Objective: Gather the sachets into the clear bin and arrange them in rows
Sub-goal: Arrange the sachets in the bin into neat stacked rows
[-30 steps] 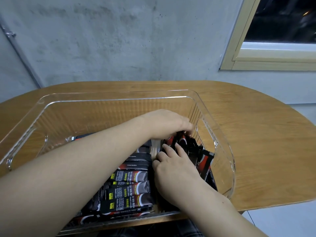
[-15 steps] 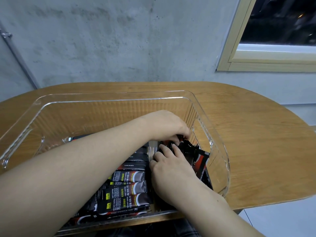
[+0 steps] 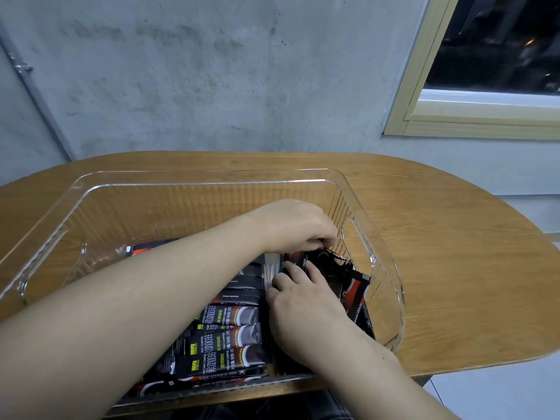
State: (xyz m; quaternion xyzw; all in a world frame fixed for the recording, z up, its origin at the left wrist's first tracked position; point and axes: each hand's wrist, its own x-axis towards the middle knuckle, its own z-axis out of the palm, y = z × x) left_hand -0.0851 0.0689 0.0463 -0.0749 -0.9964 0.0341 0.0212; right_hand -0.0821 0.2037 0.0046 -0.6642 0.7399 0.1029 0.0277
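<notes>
Head view — two hands [image 3: 298, 228], one bin [image 3: 194, 178]

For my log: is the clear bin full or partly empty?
Partly empty. Sachets cover only the near part of the clear bin; its far floor shows bare wood through the plastic.

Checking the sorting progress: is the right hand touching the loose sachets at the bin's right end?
Touching. In the head view the right hand lies on the loose sachets inside the clear bin, its fingers pressed onto the dark wrappers with no gap.
</notes>
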